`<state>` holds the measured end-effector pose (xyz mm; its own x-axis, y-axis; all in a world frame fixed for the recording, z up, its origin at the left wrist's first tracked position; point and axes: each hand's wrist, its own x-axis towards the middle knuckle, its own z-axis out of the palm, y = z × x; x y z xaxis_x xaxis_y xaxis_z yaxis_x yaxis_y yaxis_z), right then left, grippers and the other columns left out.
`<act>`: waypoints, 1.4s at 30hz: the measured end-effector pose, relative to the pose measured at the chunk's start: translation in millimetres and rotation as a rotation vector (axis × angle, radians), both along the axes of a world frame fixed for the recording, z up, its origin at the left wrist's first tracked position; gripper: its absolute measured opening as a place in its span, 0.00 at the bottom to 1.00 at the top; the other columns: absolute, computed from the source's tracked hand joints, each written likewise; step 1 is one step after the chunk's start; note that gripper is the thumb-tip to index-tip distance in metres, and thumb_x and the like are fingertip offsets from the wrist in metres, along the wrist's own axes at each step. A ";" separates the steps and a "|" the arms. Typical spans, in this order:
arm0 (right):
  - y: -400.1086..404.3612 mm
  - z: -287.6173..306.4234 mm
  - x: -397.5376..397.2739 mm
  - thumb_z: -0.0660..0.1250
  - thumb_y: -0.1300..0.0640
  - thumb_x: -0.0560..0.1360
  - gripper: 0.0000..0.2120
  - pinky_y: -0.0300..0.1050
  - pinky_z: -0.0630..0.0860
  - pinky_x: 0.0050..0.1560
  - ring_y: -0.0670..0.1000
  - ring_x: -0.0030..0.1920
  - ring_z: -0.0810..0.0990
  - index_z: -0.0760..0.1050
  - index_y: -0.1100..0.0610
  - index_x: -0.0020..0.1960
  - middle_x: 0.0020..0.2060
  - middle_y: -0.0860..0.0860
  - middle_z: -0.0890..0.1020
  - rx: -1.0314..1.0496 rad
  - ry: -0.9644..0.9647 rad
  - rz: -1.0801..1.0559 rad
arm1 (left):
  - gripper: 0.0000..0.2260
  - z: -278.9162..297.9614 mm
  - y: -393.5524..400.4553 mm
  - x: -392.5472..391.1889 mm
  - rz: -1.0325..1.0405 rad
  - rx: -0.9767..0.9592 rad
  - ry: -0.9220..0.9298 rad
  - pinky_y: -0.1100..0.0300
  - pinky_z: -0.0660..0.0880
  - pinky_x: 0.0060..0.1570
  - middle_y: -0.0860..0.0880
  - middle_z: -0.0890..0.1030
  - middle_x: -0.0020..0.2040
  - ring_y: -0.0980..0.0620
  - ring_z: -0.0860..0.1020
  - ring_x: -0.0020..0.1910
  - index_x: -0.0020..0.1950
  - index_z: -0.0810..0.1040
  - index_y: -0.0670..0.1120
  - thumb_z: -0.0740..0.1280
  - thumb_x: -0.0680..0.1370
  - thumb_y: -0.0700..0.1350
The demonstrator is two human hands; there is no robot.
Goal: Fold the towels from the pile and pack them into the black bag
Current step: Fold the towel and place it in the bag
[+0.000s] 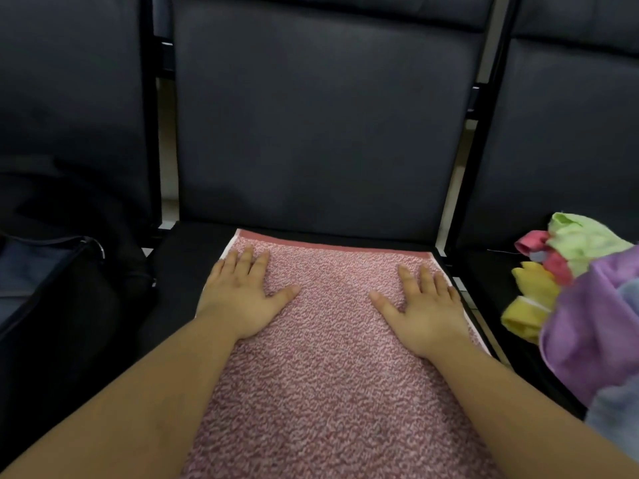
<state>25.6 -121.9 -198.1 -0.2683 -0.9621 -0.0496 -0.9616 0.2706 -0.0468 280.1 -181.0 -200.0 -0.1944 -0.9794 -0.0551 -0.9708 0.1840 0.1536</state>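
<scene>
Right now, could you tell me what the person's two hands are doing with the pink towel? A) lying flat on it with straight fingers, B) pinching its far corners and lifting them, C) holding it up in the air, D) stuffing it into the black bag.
A: the left hand and the right hand lie palm down with straight fingers on the pink towel, which is spread flat on the chair seat.

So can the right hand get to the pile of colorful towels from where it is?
Probably yes. The right hand lies flat on the pink towel, and the pile of towels sits on the next seat just to its right. Nothing visible stands between them, only the narrow gap between seats.
</scene>
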 end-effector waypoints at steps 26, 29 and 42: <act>103.0 45.0 1.1 0.53 0.36 0.78 0.33 0.51 0.46 0.76 0.52 0.78 0.47 0.47 0.46 0.78 0.78 0.52 0.47 0.042 -0.184 0.136 | 0.28 46.4 96.8 27.9 -0.102 0.024 -0.070 0.55 0.55 0.73 0.47 0.59 0.77 0.48 0.57 0.75 0.77 0.56 0.47 0.55 0.81 0.57; 143.3 49.1 -2.3 0.57 0.37 0.78 0.34 0.49 0.50 0.76 0.52 0.77 0.50 0.51 0.48 0.78 0.78 0.52 0.50 0.035 -0.235 0.109 | 0.23 51.0 137.4 46.6 0.050 0.110 0.041 0.53 0.65 0.68 0.45 0.66 0.70 0.45 0.66 0.69 0.73 0.65 0.48 0.59 0.80 0.53; 208.3 43.8 -25.8 0.73 0.60 0.72 0.12 0.49 0.75 0.53 0.60 0.49 0.80 0.78 0.69 0.48 0.48 0.64 0.82 -0.024 -0.634 -0.305 | 0.09 51.8 197.7 88.1 0.283 0.259 0.311 0.61 0.69 0.42 0.45 0.77 0.41 0.48 0.76 0.43 0.41 0.75 0.43 0.74 0.70 0.42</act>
<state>-0.2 86.4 -154.3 -0.4526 -0.8514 -0.2650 -0.6282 0.5154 -0.5828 368.2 16.7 -148.2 0.0314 -0.9578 -0.2855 -0.8783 -0.1628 0.4496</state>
